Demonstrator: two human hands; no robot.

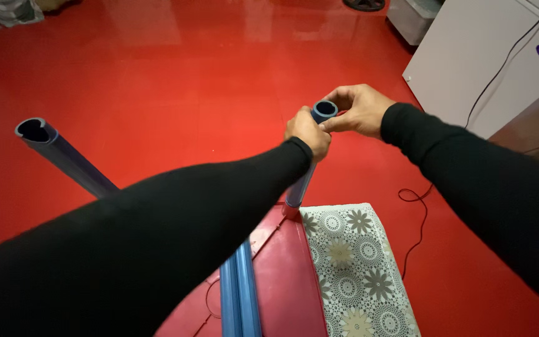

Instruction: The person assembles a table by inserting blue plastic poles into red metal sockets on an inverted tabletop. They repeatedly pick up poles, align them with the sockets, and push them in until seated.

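Both hands grip the blue tube [310, 156] near frame centre: the left hand [308, 132] wraps its shaft, the right hand [358, 109] pinches its rim. Its long axis runs nearly upright, open end facing the camera.

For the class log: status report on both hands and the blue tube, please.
Left hand gripping upright blue tube. Right hand pinching its open top. Second blue tube stands apart, left.

Both hands meet at the top of an upright blue tube [310, 162]: the left hand [307, 132] wraps around it just under the open rim, while the right hand [360, 109] pinches the rim from the far right side. The tube's foot stands beside a floral patterned cloth [357, 268]. At far left, another blue tube [57, 153] leans over the red floor [176, 81], and a white appliance [488, 56] stands at far right.
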